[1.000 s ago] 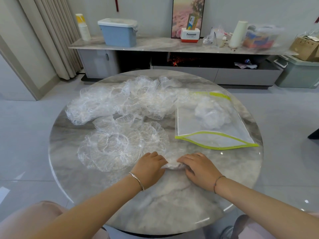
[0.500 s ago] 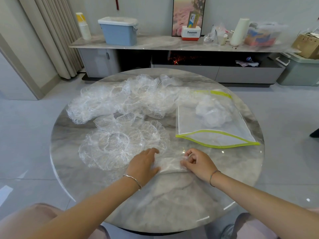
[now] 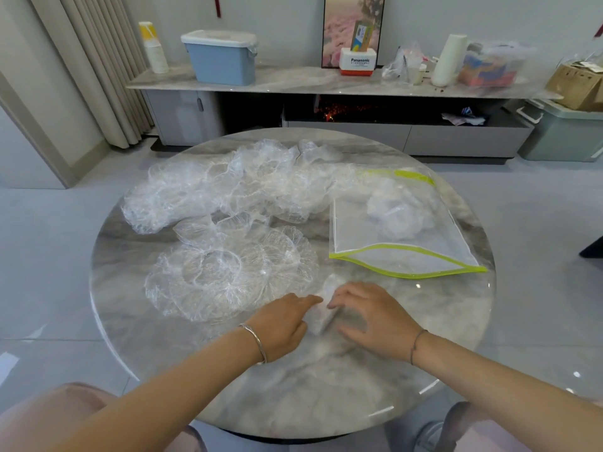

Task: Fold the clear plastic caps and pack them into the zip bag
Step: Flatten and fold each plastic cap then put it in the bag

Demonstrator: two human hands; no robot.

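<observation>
While some packed caps point(image 3: 398, 213) already sit in the zip bag point(image 3: 359, 236), left hand point(image 3: 284, 324) and right hand point(image 3: 375, 324) — both open, flat — press one cap point(image 3: 323, 309) on the bench point(image 3: 293, 393); many loose caps point(image 3: 228, 190) wait.

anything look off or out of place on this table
Nothing spilled or damaged. The zip bag gapes open at its near end with a crumpled wad inside, and unfolded caps sprawl across the far side of the table, which suits a packing job half done.
</observation>
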